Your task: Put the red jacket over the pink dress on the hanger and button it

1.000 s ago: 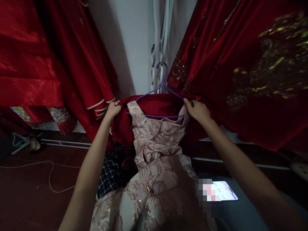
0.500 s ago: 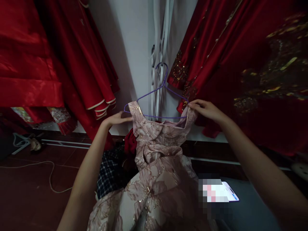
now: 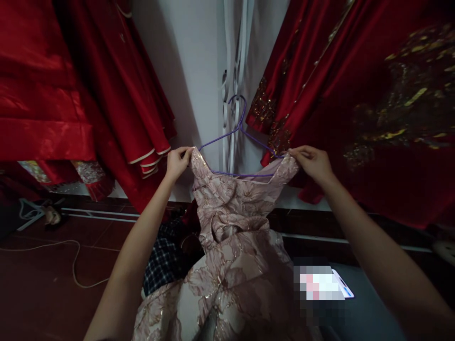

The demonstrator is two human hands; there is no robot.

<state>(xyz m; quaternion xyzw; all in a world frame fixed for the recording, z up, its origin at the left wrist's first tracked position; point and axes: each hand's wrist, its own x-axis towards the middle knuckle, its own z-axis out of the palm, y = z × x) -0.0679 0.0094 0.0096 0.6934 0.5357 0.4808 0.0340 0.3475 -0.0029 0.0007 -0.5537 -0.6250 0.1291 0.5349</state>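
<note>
A pale pink dress (image 3: 227,265) with a floral pattern and gold threads stretches from the lower middle up to a purple wire hanger (image 3: 222,137). The hanger's ends sit inside the dress's shoulder straps. My left hand (image 3: 177,163) pinches the top of the left strap. At the opposite strap, my right hand (image 3: 314,163) is closed on the fabric at the shoulder. The hanger's hook stands upright in front of a white metal stand (image 3: 232,61); I cannot tell whether it hangs on anything. Gathered cloth bunches at the dress's waist.
Red garments (image 3: 131,94) hang at the left, and red clothes with gold decoration (image 3: 320,94) hang at the right. Dark checked cloth (image 3: 163,263) lies beside the dress. A lit phone (image 3: 343,284) rests at lower right. A pale cable (image 3: 76,258) crosses the floor.
My left hand has risen from beside the left strap and taken hold of its top. My right hand has moved slightly right, drawing the right strap outward over the hanger's end.
</note>
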